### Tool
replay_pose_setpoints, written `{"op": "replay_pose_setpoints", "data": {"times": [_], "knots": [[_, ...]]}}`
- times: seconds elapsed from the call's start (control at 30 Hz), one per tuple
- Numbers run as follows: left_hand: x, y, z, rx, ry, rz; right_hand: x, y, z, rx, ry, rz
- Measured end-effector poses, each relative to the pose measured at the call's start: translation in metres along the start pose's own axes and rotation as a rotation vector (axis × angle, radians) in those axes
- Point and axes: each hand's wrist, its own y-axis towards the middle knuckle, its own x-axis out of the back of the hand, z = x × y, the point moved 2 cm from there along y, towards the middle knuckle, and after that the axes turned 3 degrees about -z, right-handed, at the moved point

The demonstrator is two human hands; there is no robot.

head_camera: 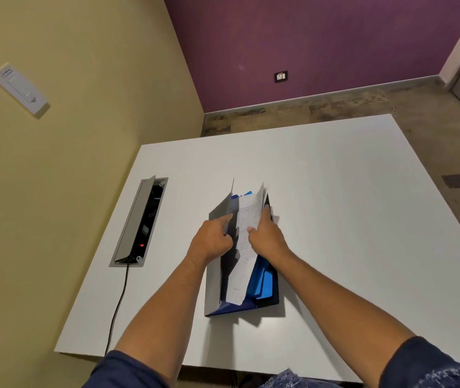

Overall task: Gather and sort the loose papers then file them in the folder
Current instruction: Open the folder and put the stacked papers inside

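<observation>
Papers [244, 247] stand on edge inside the open blue folder [262, 284], which lies on the white table [349, 205] a bit nearer the front edge than the back edge, about halfway between the left and right edges. The folder's grey cover [217, 219] is lifted up on the left side. The left hand [212, 242] is on that cover, with one finger stretched along its edge and the other fingers curled; it holds the cover open. The right hand [266, 236] grips the papers, thumb on the near side and fingers wrapped round the far side. The papers are white with small writing on them, and their lower end reaches down into the folder near its front. Blue pockets show inside the folder on the right.

Near the left edge of the table there is a long socket box [142, 222] with its grey lid up and a small red light inside. A black cable [119, 303] runs from it over the front edge.
</observation>
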Motion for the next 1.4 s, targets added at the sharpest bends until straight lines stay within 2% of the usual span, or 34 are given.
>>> {"op": "replay_pose_setpoints", "data": {"times": [0.13,0.33,0.43,0.63,0.97,1.27,1.4], "knots": [[0.001,-0.002,0.001,0.029,-0.001,-0.038,0.009,0.004,0.001,0.061,-0.015,0.029],[0.006,-0.002,-0.012,-0.057,0.071,-0.088,0.018,0.001,0.007,0.154,-0.153,-0.029],[0.005,-0.001,-0.016,-0.079,0.110,-0.078,0.012,0.004,0.016,0.232,-0.214,-0.003],[0.002,-0.006,-0.015,-0.115,0.054,-0.094,0.005,0.027,0.025,0.040,-0.140,-0.016],[0.009,0.000,-0.006,-0.054,-0.031,-0.184,0.021,0.017,0.015,0.110,-0.137,-0.052],[0.005,0.002,-0.020,-0.104,-0.029,-0.137,0.017,0.007,0.051,0.169,-0.286,-0.050],[0.005,0.001,-0.023,-0.160,0.001,-0.145,0.013,0.014,0.054,0.086,-0.184,-0.024]]}}
